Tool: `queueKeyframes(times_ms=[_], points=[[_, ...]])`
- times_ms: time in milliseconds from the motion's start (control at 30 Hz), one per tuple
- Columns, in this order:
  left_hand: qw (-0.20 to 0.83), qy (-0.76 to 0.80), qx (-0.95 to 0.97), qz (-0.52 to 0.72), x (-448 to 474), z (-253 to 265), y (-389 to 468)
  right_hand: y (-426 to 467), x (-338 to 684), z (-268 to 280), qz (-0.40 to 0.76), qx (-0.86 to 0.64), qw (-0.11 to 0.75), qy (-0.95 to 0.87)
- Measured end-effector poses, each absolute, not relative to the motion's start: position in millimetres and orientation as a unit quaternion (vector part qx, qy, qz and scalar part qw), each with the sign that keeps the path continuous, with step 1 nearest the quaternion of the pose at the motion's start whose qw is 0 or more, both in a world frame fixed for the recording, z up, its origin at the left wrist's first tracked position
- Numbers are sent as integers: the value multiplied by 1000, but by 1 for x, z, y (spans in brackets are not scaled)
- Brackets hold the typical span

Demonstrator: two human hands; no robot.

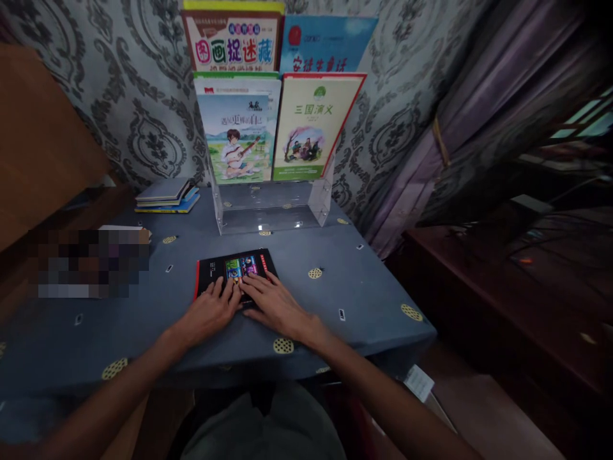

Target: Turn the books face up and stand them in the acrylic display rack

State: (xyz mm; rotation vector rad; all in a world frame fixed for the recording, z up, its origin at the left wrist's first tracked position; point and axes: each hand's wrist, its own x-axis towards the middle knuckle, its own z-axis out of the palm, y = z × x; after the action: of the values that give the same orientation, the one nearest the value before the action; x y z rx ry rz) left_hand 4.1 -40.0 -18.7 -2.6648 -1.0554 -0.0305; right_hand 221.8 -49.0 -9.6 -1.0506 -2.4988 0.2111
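Observation:
A black book (213, 269) with a red spine and small colourful pictures on its cover lies closed on the table, slightly turned. My left hand (212, 311) rests flat on its lower left part, fingers stretched forward. Across the lower right part lies my right hand (274, 301), its fingers extended towards the cover pictures and its thumb near the front edge. The fingertips of both hands almost meet at the middle of the cover. Part of the book is hidden beneath the hands.
Behind the book stands a clear acrylic rack (271, 216) with several books, including a green one (299, 156) and a guitar-player one (239, 150). A small book stack (165, 193) lies at the back left. The patterned tablecloth (306, 249) covers the table; a purple curtain (407, 185) hangs right.

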Motion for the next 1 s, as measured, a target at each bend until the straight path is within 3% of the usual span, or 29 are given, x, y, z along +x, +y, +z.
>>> queueKeyframes(times_ms=[200, 300, 433, 600, 733, 833, 900, 1000], points=[[96, -384, -918, 30, 14, 18, -36, -19, 244, 10, 126, -419, 219, -872], [11, -425, -905, 18, 12, 43, -31, 2, 264, 19, 247, -440, 316, -804], [-66, -485, -866, -100, 2, 73, -18, 30, 269, 14, 455, -400, 480, -634], [-148, -525, -781, -304, -11, 97, -7, 53, 246, 10, 570, -346, 579, -470], [-347, -553, -621, -434, -13, 78, -11, 69, 231, 20, 640, -300, 584, -400], [-494, -563, -493, -443, -19, 47, -18, 80, 222, 20, 650, -314, 560, -407], [-518, -592, -500, -361, -28, 30, -22, 87, 217, 11, 641, -345, 528, -437], [-403, -642, -608, -236, -46, 18, -24, 94, 211, -12, 600, -400, 489, -490]])
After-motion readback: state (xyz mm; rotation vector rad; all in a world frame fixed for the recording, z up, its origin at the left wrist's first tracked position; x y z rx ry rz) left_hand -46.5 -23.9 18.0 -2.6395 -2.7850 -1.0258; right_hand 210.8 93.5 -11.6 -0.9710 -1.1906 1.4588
